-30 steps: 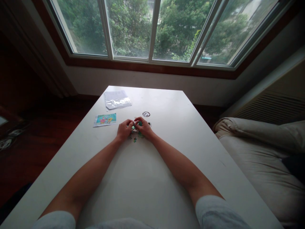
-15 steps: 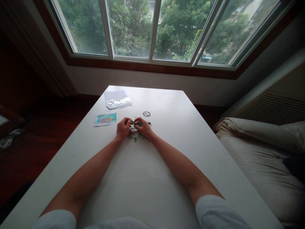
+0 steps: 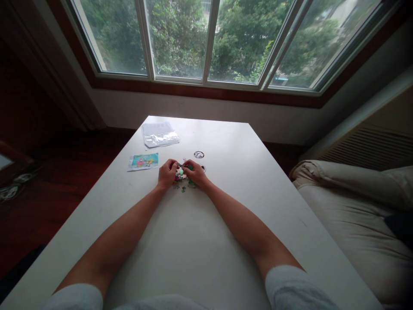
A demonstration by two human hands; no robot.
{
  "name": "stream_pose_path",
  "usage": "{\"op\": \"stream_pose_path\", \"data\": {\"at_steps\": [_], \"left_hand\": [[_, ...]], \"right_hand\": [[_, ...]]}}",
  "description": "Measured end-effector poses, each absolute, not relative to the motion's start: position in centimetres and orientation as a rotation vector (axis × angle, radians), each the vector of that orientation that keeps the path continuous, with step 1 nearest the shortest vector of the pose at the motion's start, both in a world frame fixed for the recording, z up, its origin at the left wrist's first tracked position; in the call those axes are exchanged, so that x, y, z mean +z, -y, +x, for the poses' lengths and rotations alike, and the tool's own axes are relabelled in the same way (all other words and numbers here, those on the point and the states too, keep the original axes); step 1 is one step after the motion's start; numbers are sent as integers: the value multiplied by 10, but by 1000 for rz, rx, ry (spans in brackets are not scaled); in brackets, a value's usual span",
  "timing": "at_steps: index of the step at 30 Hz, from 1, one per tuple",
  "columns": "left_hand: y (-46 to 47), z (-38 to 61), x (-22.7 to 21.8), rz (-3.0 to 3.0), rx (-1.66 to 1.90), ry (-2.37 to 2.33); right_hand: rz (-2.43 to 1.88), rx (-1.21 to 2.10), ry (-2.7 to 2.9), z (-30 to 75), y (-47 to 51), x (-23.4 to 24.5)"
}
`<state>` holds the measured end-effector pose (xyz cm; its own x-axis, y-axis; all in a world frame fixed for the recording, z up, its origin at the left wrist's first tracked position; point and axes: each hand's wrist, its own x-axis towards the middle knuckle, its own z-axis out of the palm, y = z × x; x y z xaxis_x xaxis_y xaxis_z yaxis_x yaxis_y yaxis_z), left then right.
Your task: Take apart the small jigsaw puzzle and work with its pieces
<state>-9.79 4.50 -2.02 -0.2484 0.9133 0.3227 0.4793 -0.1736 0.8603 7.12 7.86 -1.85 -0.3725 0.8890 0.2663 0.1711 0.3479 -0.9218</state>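
Note:
Small jigsaw puzzle pieces in green, white and red lie in a loose heap on the white table. My left hand is at the heap's left side, its fingers pinched on a small dark puzzle piece. From the right, my right hand meets it, thumb and fingertips closed at the same spot, also on a puzzle piece that is mostly hidden. One loose green piece rests just in front of the heap. The fingers cover part of the pile.
Left of my hands lies a colourful cartoon picture card. Behind it is a clear plastic bag with paper. A round, dark-rimmed item lies beyond my right hand, with another partly behind it. A beige sofa stands along the right side.
The dark piece between my fingertips shows less than before, and more of the bright heap is visible below it. Both hands stay in nearly the same place.

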Motion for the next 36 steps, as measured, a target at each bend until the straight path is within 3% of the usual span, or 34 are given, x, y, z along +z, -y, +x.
{"op": "stream_pose_path", "data": {"at_steps": [9, 21, 28, 36], "left_hand": [[-41, -92, -16, 1635, 1411, -1598], [-46, -102, -18, 1685, 1380, -1937], [-42, -96, -16, 1979, 1007, -2107], [-37, -93, -15, 2157, 890, -2062]], "right_hand": [[-955, 1017, 1820, 73, -78, -18], [-959, 1040, 1781, 72, -82, -23], [-921, 1071, 1768, 71, -83, -24], [-969, 1128, 1686, 70, -80, -21]]}}
